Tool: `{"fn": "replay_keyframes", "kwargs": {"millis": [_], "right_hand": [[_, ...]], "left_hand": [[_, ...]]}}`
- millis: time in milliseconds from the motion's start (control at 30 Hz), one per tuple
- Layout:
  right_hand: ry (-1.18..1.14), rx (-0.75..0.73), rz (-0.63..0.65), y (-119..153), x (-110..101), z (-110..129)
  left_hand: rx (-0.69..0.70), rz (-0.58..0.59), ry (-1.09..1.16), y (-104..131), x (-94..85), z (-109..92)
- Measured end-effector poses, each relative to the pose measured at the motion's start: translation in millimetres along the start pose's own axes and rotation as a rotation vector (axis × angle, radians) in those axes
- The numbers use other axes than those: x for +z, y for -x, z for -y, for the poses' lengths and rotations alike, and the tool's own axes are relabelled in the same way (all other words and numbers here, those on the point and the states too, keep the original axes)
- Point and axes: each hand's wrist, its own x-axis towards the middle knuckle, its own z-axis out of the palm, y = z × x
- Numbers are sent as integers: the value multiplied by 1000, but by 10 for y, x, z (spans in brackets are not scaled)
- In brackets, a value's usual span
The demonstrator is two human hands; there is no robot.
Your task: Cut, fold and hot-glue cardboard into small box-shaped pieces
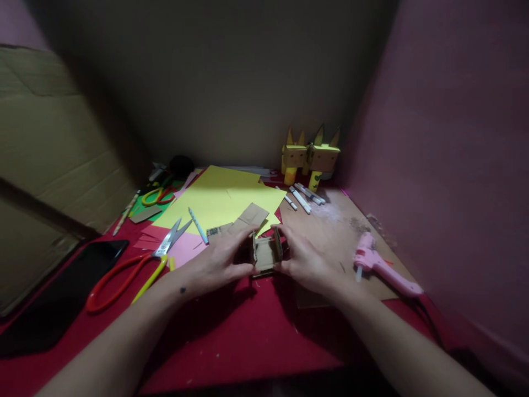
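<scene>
A small folded cardboard box (pixel 266 252), its inside facing me, is held between my two hands over the red table. My left hand (pixel 221 258) grips its left wall, thumb low and fingers higher up. On the opposite wall, my right hand (pixel 303 259) presses with thumb and fingers in the same way. Just behind the box lie loose cardboard pieces (pixel 250 215) on yellow paper (pixel 223 190). Open scissors (pixel 159 253) with red and yellow handles rest left of my left hand, near a light blue pencil (pixel 199 226).
A pink glue gun (pixel 382 264) lies on a brown board (pixel 330 242) at the right. White markers (pixel 300 199) and two cardboard animal figures (pixel 324 160) are at the back. A black phone-like slab (pixel 61 298) and a large cardboard panel (pixel 45 154) are at left.
</scene>
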Motion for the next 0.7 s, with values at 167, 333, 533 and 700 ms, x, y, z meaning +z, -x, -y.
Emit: {"fn": "replay_keyframes", "kwargs": {"millis": [167, 333, 533, 700], "right_hand": [[130, -30, 0, 49, 41, -25], [157, -34, 51, 25, 43, -34], [114, -19, 37, 15, 24, -17], [110, -32, 36, 15, 22, -44]], "left_hand": [[-59, 43, -97, -2, 6, -66], [-58, 90, 58, -16, -8, -111], [-40, 88, 95, -19, -32, -75], [35, 67, 14, 29, -81, 54]]}}
